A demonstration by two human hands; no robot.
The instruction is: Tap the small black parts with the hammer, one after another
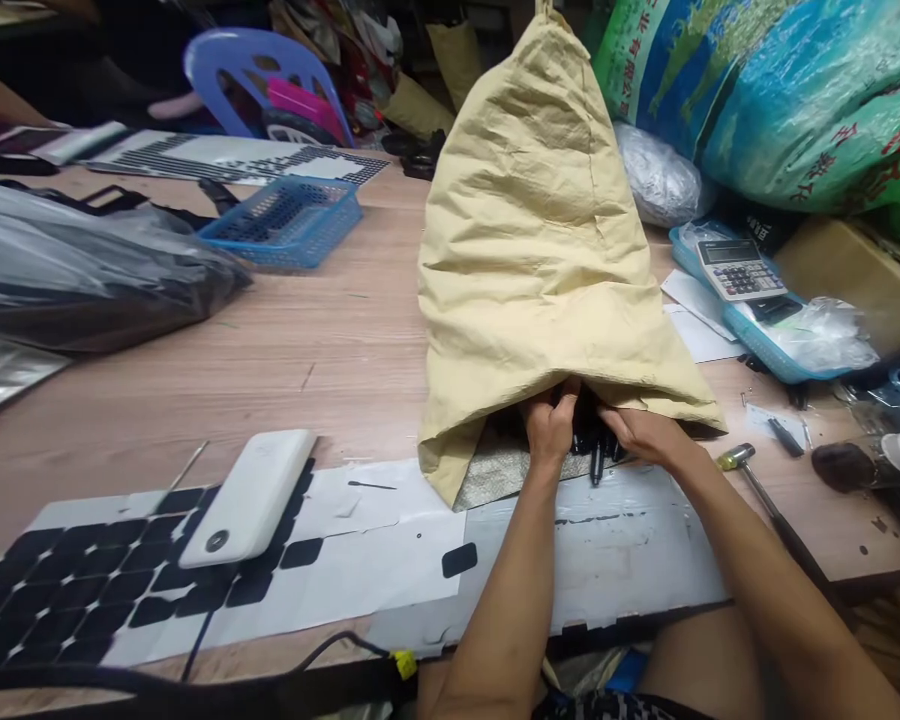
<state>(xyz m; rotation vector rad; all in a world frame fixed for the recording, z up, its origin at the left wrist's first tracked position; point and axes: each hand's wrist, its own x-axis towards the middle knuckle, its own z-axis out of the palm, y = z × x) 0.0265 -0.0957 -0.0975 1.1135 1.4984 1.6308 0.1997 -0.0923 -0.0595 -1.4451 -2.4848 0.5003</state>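
Observation:
A large pale yellow sack point(532, 240) lies on the table, its open mouth facing me. Both hands reach into that mouth. My left hand point(551, 430) is closed under the sack's upper edge, thumb showing and the other fingers largely hidden. From the right, my right hand point(641, 432) reaches in with its fingers bent and their tips out of sight. Several slim black pieces point(597, 460) stick out between the hands; their kind is unclear. What each hand grips cannot be made out. The sack's woven grey lining point(495, 475) shows at the lower lip.
Left of the sack are a white power bank point(251, 495), a sheet of black stickers point(67, 560), a blue basket point(289, 220) and a plastic-covered bundle point(90, 270). A hammer point(765, 500), a calculator point(739, 268) and a blue tray point(784, 360) are to the right.

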